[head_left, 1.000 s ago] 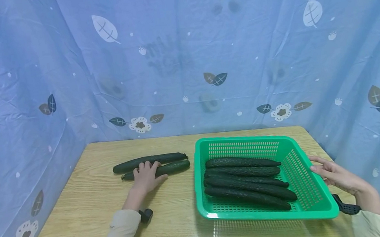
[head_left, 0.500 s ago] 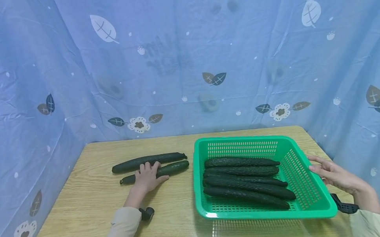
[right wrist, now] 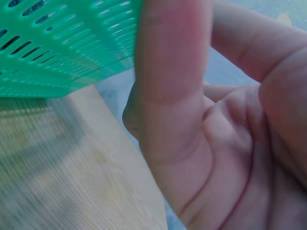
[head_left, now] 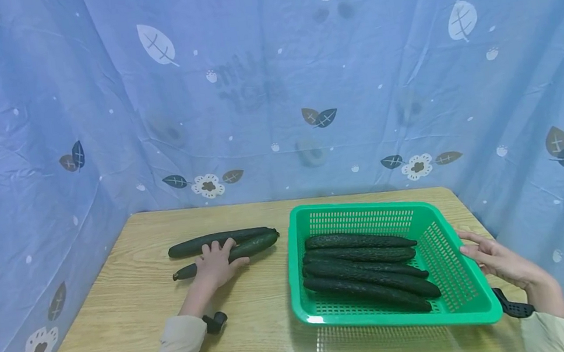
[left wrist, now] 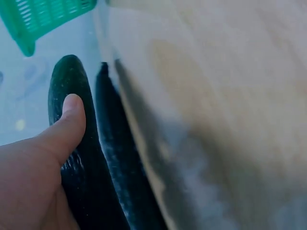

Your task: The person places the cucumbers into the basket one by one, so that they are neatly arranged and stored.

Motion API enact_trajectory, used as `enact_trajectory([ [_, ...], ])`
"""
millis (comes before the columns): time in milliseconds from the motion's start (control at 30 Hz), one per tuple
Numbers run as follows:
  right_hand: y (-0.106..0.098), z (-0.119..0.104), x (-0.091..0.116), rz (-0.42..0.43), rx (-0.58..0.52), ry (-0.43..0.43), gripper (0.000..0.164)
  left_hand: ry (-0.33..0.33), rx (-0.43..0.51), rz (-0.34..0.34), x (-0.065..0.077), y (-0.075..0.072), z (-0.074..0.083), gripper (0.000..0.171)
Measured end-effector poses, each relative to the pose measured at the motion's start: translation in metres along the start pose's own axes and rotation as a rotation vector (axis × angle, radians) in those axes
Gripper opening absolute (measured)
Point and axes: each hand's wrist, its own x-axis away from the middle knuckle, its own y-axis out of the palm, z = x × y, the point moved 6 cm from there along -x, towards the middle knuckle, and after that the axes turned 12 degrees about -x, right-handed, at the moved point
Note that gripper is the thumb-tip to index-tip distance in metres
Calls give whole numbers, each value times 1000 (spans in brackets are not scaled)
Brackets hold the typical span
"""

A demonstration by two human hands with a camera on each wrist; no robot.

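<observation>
Two dark green cucumbers lie on the left of the table in the head view. My left hand (head_left: 213, 265) grips the nearer cucumber (head_left: 255, 246) around its middle. Its thumb lies along the near side in the left wrist view, while the other fingers are mostly hidden. Behind it, the farther cucumber (head_left: 200, 244) lies close by, their right ends meeting. My right hand (head_left: 506, 260) holds the right rim of a green plastic basket (head_left: 400, 320), thumb at the edge. In the right wrist view, fingers (right wrist: 172, 96) extend along the basket's outer wall.
Several cucumbers (head_left: 360, 256) lie side by side in the basket. The wooden table (head_left: 111, 332) ends at a blue patterned curtain (head_left: 261, 96) behind and at both sides. Wood shows between the left cucumbers and the basket.
The nearer cucumber has turned under my left hand: its left end swung toward me, its right end moved back against the farther cucumber. My right hand stays at the basket rim.
</observation>
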Motion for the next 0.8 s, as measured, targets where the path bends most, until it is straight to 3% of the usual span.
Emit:
enact_trajectory([
  [400, 2, -2, 1, -22, -29, -15, 49, -25, -6, 64, 11, -28, 11, 70],
  [800, 2, -3, 2, -16, -6, -9, 47, 17, -18, 65, 27, -54, 43, 71],
])
